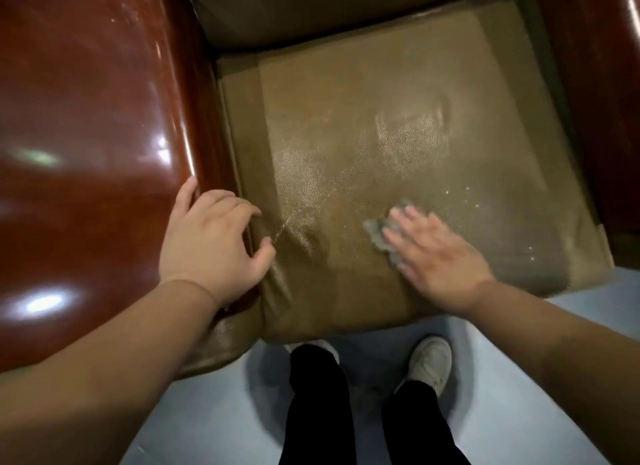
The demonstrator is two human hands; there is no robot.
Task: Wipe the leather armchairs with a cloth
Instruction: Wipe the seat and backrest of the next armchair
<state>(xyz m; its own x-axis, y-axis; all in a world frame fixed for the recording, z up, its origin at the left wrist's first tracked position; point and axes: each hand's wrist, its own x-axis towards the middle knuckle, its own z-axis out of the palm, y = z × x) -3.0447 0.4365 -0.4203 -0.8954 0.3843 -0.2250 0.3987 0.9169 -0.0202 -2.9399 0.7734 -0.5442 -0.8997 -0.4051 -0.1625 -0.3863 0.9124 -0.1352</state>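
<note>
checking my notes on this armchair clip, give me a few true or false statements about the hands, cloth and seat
1. The right hand presses a cloth flat on the seat. True.
2. The left hand holds a spray bottle. False: it holds nothing and rests at the edge of the armrest and seat.
3. The cloth lies on the armrest. False: it is on the seat, under the right hand's fingers.
4. The armrest is glossy reddish brown and the seat olive brown. True.
5. The person stands in front of the chair in white shoes. True.
6. Both hands are on the cloth. False: only the right hand touches it.
</note>
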